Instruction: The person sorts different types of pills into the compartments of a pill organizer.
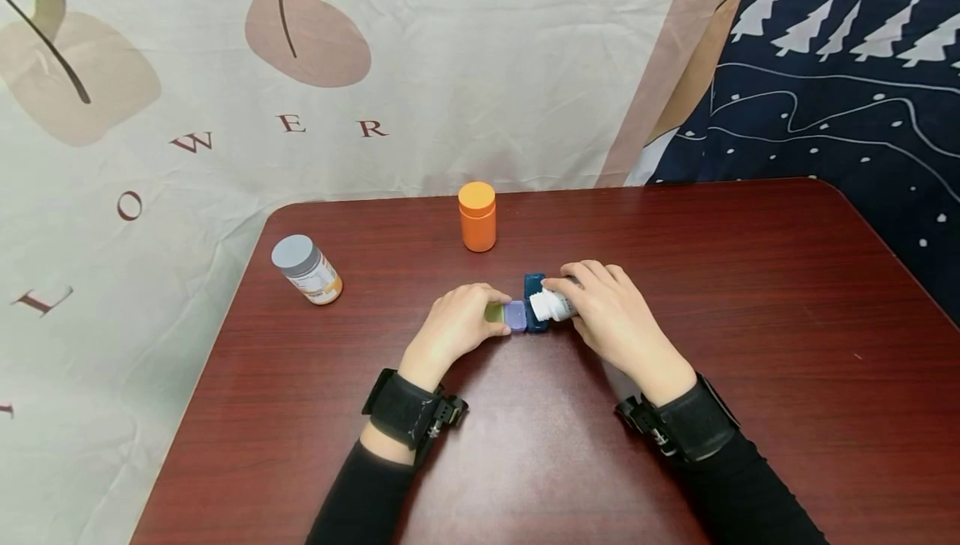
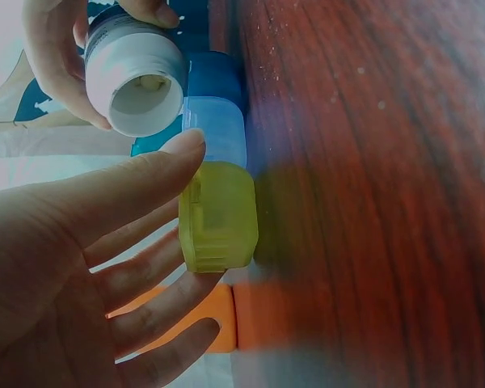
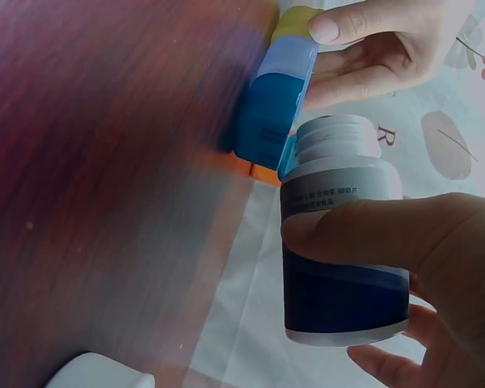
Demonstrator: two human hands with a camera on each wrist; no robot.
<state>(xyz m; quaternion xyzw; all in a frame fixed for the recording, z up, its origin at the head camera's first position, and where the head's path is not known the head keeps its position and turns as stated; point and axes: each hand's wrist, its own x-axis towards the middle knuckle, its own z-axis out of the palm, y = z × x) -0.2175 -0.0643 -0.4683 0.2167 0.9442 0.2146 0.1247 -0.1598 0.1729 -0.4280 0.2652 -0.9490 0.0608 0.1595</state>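
My left hand (image 1: 459,320) holds a small pill organizer (image 1: 514,316) between thumb and fingers, low over the table. Its compartments are yellow-green (image 2: 218,218), lavender (image 2: 218,129) and dark blue (image 3: 271,117); the dark blue one has its lid (image 1: 533,282) raised. With my right hand (image 1: 615,320) I grip a white and navy pill bottle (image 3: 345,267), uncapped and tilted, its mouth close over the blue compartment. Inside the bottle's neck a pale tablet (image 2: 151,82) shows in the left wrist view. The inside of the blue compartment is hidden.
An orange bottle (image 1: 477,224) with an orange cap stands at the table's back edge. To the left stands a white bottle with a grey lid (image 1: 297,254). A white object (image 3: 101,373) lies on the table (image 1: 787,320), partly seen in the right wrist view.
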